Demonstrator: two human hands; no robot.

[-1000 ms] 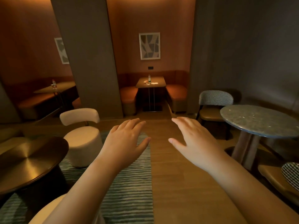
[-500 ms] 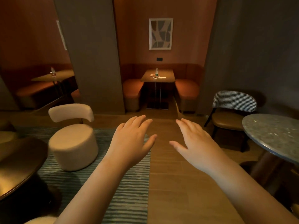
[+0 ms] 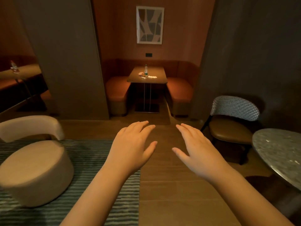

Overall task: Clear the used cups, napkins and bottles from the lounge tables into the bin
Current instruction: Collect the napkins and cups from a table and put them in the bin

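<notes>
A wooden booth table [image 3: 156, 79] stands straight ahead in an alcove. On it are a clear plastic bottle [image 3: 146, 71] with a green label, a crumpled pinkish napkin [image 3: 141, 73] to its left and a white napkin [image 3: 152, 77] to its right. A second bottle [image 3: 13, 67] stands on another booth table [image 3: 27, 72] at the far left. My left hand [image 3: 132, 147] and my right hand [image 3: 195, 150] are held out in front of me, palms down, fingers straight, holding nothing, well short of the tables. No bin is in view.
A cream round chair [image 3: 32, 162] sits on a striped rug [image 3: 91, 168] at left. A houndstooth-backed chair [image 3: 232, 121] and a grey marble round table [image 3: 280, 154] stand at right. Orange benches [image 3: 117, 90] flank the booth table. A wide pillar [image 3: 68, 54] separates the booths.
The view has moved forward toward the middle booth; the table with the bottle and napkins looks larger and nearer. Both hands stay outstretched and empty.
</notes>
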